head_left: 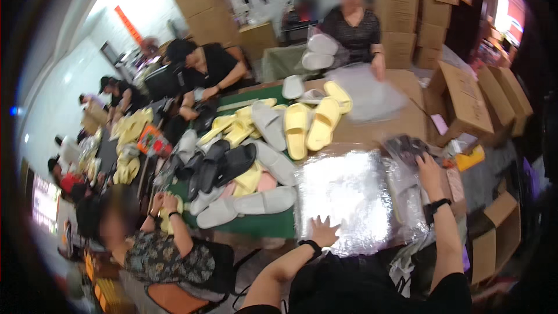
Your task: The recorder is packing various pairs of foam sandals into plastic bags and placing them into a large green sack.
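My left hand [323, 234] lies flat with its fingers spread on a stack of clear, shiny plastic bags [343, 195] at the table's front edge. To the right, the fingers of my right hand [430, 175] are closed on one end of a pair of dark slippers [406, 147] in a clear bag. Under and in front of that pair lie pale grey slippers [404, 189], also in clear plastic. Left of the bags is a heap of loose slippers, with grey slippers [264, 201], black slippers [224, 166] and yellow slippers [296, 131].
Across the table a person [354, 29] handles bagged white slippers [319, 51] beside more clear bags [369, 93]. Two others work at the left, one [168, 250] close by. Open cardboard boxes [459, 102] stand on the right, and stacked cartons [398, 23] at the back.
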The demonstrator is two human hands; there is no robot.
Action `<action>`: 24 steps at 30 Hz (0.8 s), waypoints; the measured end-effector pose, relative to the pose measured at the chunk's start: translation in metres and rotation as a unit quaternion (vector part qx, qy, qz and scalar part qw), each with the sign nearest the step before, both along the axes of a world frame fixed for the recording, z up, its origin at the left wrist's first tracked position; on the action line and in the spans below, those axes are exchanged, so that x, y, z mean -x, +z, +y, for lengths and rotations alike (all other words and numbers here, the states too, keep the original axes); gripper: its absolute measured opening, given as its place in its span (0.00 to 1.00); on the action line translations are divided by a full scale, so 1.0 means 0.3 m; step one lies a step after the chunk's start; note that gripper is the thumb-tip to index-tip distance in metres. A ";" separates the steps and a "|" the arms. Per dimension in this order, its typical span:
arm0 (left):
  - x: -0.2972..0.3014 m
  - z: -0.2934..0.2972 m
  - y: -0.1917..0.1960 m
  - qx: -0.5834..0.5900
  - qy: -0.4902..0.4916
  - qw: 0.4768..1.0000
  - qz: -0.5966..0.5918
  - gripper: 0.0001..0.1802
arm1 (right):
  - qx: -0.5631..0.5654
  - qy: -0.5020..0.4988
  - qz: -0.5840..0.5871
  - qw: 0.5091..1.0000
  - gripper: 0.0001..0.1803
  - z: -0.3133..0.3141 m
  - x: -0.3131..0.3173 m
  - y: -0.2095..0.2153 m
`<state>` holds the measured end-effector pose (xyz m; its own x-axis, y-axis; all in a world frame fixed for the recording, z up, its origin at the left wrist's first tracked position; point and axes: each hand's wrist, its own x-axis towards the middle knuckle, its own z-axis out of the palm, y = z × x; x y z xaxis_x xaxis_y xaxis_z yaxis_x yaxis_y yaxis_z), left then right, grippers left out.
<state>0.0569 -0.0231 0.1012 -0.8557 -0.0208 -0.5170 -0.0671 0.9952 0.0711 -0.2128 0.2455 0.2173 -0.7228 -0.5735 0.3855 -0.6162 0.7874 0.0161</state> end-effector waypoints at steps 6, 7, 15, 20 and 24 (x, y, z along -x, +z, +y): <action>-0.038 -0.042 -0.023 -0.053 0.028 0.994 0.088 0.27 | -0.050 -0.111 -0.092 0.988 0.31 -0.092 -0.178 -0.044; -0.040 -0.059 -0.043 -0.090 0.047 0.988 0.119 0.27 | -0.038 -0.080 -0.051 0.995 0.32 -0.177 -0.270 0.006; 0.034 -0.445 -0.064 0.047 0.537 0.714 0.447 0.45 | -0.143 0.319 -0.431 0.832 0.38 -0.439 -0.606 -0.387; -0.029 -0.762 0.012 -0.273 0.539 0.771 0.199 0.32 | -0.184 0.334 -0.495 0.780 0.38 -0.470 -0.614 -0.529; 0.038 -0.782 0.282 -0.665 0.502 0.438 0.339 0.20 | -0.206 0.307 -0.544 0.753 0.45 -0.492 -0.604 -0.470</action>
<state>0.0454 -0.2578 0.1859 -0.7271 -0.6281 -0.2772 0.0615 -0.4617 0.8849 -0.0316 0.0980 0.0762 -0.0319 -0.8379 -0.5449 -0.6871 0.4143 -0.5968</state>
